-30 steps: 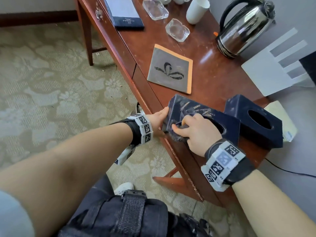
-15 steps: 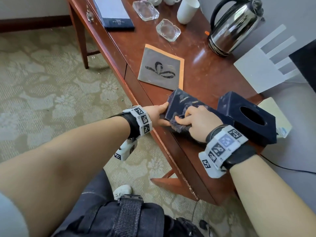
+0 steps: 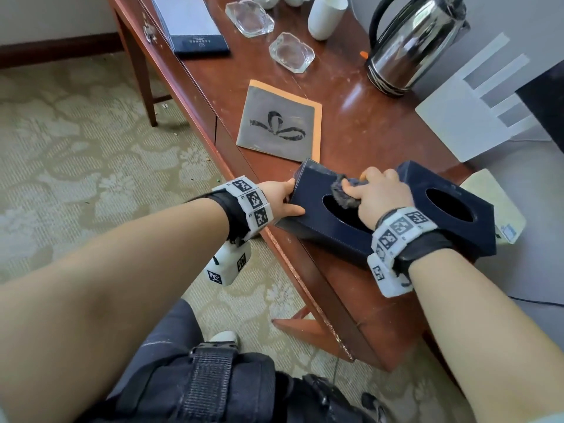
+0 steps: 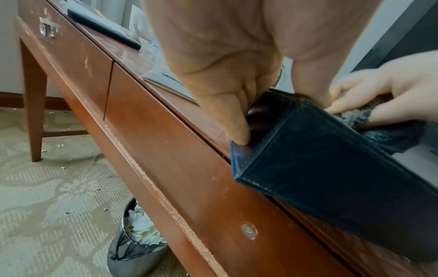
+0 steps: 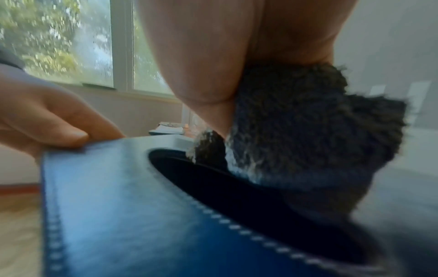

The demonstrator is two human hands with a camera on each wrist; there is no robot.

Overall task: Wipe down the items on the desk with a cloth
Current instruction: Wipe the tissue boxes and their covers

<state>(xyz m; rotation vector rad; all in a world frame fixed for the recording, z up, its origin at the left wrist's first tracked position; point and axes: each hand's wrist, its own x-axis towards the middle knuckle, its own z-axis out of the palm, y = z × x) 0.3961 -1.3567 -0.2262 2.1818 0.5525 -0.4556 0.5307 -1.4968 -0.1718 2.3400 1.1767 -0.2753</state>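
While your left hand is pinching the tissue box end at the desk edge, your right hand is clutching the cloth on top; keep pressing evenly, working around the hole.

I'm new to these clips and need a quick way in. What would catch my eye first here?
First, the two hands at the desk's near edge: the left hand steadies a dark blue tissue box while the right hand presses a fuzzy grey cloth on its top by the oval opening. Behind them, a shiny steel kettle stands at the far right of the desk.
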